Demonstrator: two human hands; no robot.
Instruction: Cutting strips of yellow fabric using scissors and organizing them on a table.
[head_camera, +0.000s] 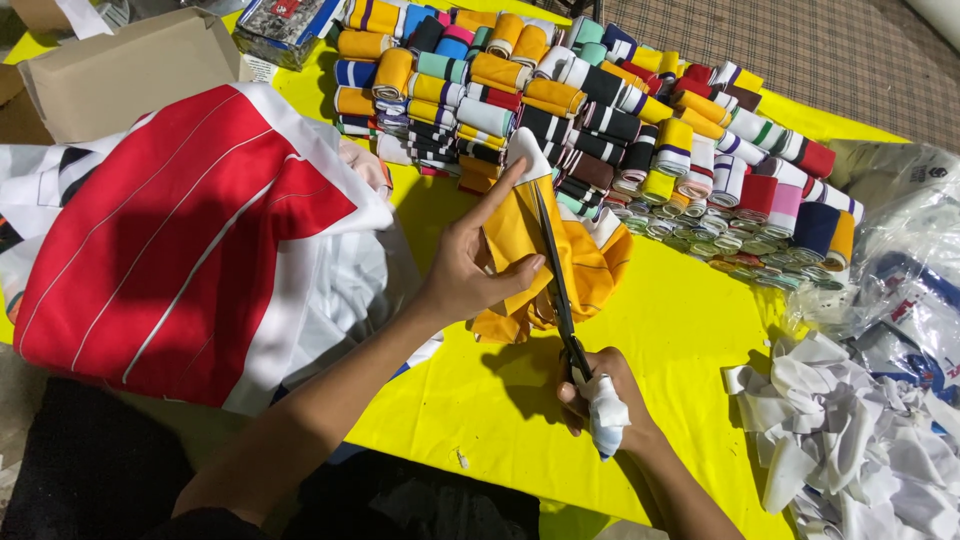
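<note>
Orange cloth (515, 235) with a white edge stands folded in the left hand (470, 270), just in front of the big pile of rolled fabric (600, 110) on the yellow table (680, 330). That hand grasps the cloth, thumb on the near face and forefinger stretched up along its edge. The right hand (600, 395) is clenched around the cloth-wrapped handles of the scissors (555, 270), whose long dark blades run up along the cloth's right edge.

The cloth looks thin, light and limp; more of it slumps in loose folds below the left hand, nearer than the pile. It would probably sag and shift under the blades unless held taut, so a grip close beside the cut line, as now, seems the sound place to hold it.

Left of the pile, a plain cardboard box (120, 75) sits closed, contents unseen. Below it lies red and white fabric (190, 240). Right of the pile, clear plastic bags (910, 260) hold something blue and white, hard to make out, with white scraps (840, 440) heaped nearer.
</note>
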